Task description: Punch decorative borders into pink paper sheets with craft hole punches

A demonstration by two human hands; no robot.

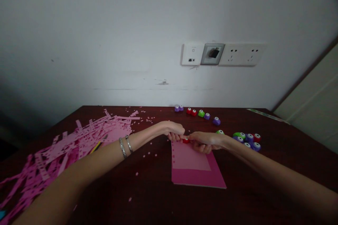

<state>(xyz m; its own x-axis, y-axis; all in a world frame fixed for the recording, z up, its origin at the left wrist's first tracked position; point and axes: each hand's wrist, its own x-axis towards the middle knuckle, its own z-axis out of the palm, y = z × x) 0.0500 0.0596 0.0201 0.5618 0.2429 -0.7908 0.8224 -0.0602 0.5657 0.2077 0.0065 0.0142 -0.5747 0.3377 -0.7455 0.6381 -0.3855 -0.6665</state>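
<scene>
A small red paper punch [186, 140] sits at the far edge of a light pink sheet [189, 160] that lies on a darker pink stack [208, 177]. My left hand [174, 130] and my right hand [204, 140] meet over the punch, both with fingers curled and pressing on it. A row of punched holes runs along the sheet's left edge [173, 151]. Two silver bangles [125, 146] circle my left wrist.
A heap of punched pink paper strips [71, 144] covers the dark wooden table [148, 197] at left. Small coloured punches stand in a row at the back [200, 113] and in a cluster at right [248, 139]. Wall sockets [223, 54] sit above.
</scene>
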